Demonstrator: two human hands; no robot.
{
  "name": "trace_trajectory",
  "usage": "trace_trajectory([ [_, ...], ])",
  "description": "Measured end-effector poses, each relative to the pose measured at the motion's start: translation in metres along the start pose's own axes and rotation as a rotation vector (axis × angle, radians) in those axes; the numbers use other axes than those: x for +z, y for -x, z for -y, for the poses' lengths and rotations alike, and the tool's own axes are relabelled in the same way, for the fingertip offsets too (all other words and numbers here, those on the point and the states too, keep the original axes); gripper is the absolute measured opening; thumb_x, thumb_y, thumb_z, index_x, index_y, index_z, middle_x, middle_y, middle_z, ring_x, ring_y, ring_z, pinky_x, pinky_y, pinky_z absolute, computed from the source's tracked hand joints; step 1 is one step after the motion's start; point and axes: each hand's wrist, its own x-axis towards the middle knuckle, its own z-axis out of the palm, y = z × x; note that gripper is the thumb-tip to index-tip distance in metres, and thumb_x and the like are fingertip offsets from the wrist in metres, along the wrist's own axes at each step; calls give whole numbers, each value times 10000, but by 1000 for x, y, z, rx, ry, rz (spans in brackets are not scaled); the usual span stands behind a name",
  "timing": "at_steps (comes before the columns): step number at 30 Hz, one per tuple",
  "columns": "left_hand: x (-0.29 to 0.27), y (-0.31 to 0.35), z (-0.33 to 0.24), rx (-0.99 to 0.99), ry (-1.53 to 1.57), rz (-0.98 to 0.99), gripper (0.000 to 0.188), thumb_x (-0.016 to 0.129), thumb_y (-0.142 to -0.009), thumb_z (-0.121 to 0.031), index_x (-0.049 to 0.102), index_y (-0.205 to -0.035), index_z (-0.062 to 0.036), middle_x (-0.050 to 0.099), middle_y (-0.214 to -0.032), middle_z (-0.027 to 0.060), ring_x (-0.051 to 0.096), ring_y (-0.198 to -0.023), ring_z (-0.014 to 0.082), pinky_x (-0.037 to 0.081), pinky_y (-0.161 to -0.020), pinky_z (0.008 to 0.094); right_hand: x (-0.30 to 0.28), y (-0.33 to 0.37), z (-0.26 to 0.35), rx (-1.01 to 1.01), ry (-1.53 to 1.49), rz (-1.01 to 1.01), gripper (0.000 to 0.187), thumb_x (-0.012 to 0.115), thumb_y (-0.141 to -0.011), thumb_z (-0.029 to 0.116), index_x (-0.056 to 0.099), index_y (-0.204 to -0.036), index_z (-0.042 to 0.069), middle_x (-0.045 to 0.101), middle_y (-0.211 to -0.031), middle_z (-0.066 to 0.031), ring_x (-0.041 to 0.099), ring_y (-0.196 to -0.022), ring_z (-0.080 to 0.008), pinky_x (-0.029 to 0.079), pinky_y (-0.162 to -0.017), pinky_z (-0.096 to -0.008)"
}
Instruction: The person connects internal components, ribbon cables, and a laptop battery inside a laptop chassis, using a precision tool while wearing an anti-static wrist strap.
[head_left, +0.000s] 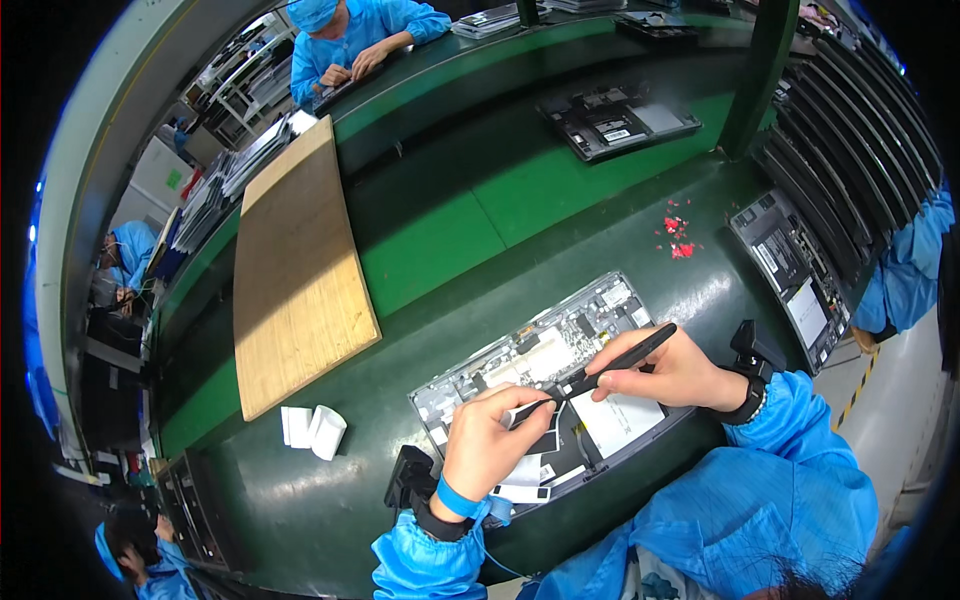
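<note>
An opened laptop base point(480, 370) lies on the green bench in front of me, its circuit board and inner parts bare. My right hand point(665, 375) is closed around a black pen-shaped tool point(640, 350), whose thin end points down and left over the middle of the base. My left hand point(490, 435) pinches a small dark piece close to that tip; fingers partly hide it, so its kind does not show. Beneath the left hand are white and black strips point(522, 480) at the base's near edge. A pale rectangular part point(618, 425) sits inside the base, below the right hand.
Left are a white folded roll point(325, 432) and a wooden board point(300, 280). Red scraps point(681, 248) lie beyond the base. Other opened laptop bases lie at the right point(790, 275) and far side point(620, 120), near a stacked row of dark panels point(850, 130). Co-workers sit around.
</note>
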Motion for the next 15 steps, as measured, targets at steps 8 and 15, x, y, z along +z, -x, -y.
trace_trajectory([
  [8, 0, 5, 4, -36, 72, -70, 103, 656, -761, -76, 646, -826, 4, 641, -765, 54, 590, -710, 105, 460, -643, 243, 4, 6, 5, -31, -36, -105, 155, 580, -831, 29, 582, -968, -43, 611, -879, -96, 642, -808, -173, 513, -700, -252],
  [15, -46, 15, -9, -114, 576, 318, 73, 599, -762, 7, 619, -818, 50, 604, -800, 86, 556, -755, 119, 435, -671, 248, 14, 13, -1, 60, -185, -349, 168, 589, -824, 20, 530, -969, -39, 596, -857, -92, 634, -808, -165, 506, -677, -236],
])
